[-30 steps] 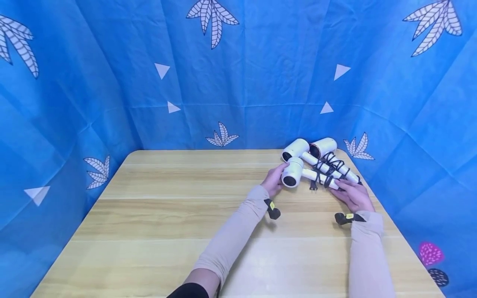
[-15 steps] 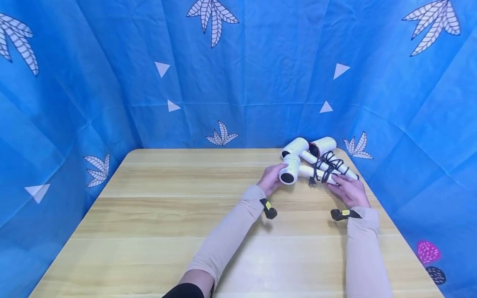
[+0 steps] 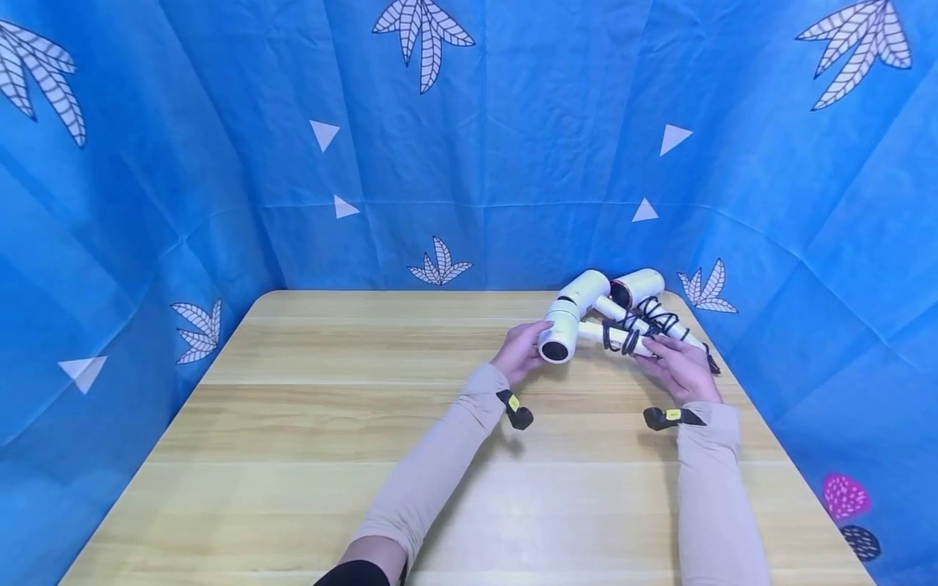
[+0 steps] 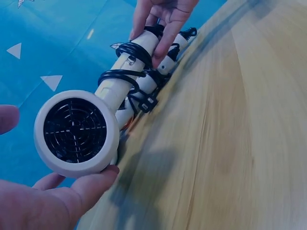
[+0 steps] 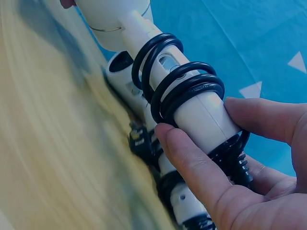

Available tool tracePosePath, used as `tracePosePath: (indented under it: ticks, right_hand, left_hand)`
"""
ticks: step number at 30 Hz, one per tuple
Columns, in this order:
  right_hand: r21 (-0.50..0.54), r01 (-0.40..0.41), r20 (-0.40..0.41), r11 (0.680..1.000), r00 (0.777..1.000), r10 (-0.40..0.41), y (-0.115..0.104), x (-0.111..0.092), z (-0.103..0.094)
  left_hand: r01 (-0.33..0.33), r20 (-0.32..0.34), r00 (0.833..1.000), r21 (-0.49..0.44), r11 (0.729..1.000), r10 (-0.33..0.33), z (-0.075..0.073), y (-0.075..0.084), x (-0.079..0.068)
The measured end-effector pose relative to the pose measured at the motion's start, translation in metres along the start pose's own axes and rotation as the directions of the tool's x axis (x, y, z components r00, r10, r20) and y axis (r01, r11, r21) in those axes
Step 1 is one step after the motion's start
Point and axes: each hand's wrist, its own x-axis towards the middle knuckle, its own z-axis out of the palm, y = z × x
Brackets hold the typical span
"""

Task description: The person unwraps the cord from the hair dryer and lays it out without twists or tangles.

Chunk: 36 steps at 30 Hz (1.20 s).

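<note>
A white hair dryer [image 3: 560, 327] with black cord wound round its handle is held between both hands. My left hand [image 3: 519, 353] grips its round head from the left, fingertips under the barrel in the left wrist view. That view shows the dark round grille [image 4: 75, 129] facing the camera. At the other end, my right hand [image 3: 681, 368] pinches the handle near its tip, thumb and fingers on opposite sides of the white casing [image 5: 204, 117]. Its shadow falls on the wood below. Right behind it lie two similar hair dryers, one nearer [image 3: 586, 286] and one farther right [image 3: 639, 285].
The wooden table [image 3: 330, 423] reaches back to a blue patterned curtain [image 3: 469, 146] that also encloses both sides. A black plug [image 5: 140, 140] and wrapped cords lie close to the two rear dryers, near the table's back right corner.
Both hands have carried the front hair dryer a short way to the left and slightly up. Its head now overlaps the nearer rear dryer more in the head view. The rear dryers stay put.
</note>
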Motion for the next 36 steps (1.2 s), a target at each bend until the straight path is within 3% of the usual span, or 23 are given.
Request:
tracePosePath:
  ticks: [4, 14, 23, 31, 36]
  right_hand:
    - [-0.035, 0.018, 0.032, 0.999, 0.999, -0.017, 0.000, 0.000, 0.010]
    - [0.072, -0.004, 0.113, 0.997, 0.994, -0.005, 0.001, 0.000, 0.034]
    - [0.079, -0.040, 0.131, 0.996, 0.991, 0.030, 0.003, 0.002, 0.046]
    - [0.013, 0.016, 0.156, 1.000, 0.988, -0.018, 0.006, 0.001, 0.063]
    - [0.047, 0.049, 0.189, 0.998, 0.980, -0.057, 0.004, -0.002, 0.073]
  left_hand:
    - [0.005, -0.024, 1.000, 0.001, 1.000, -0.005, -0.010, 0.006, -0.005]
    - [0.025, -0.038, 0.999, -0.023, 0.999, -0.025, -0.032, 0.019, -0.015]
    - [0.028, -0.049, 0.998, -0.045, 0.999, -0.030, -0.046, 0.023, -0.020]
    - [0.019, -0.035, 0.999, -0.054, 0.998, -0.021, -0.061, 0.024, -0.027]
    - [0.009, -0.033, 0.999, -0.031, 0.999, -0.010, -0.069, 0.027, -0.033]
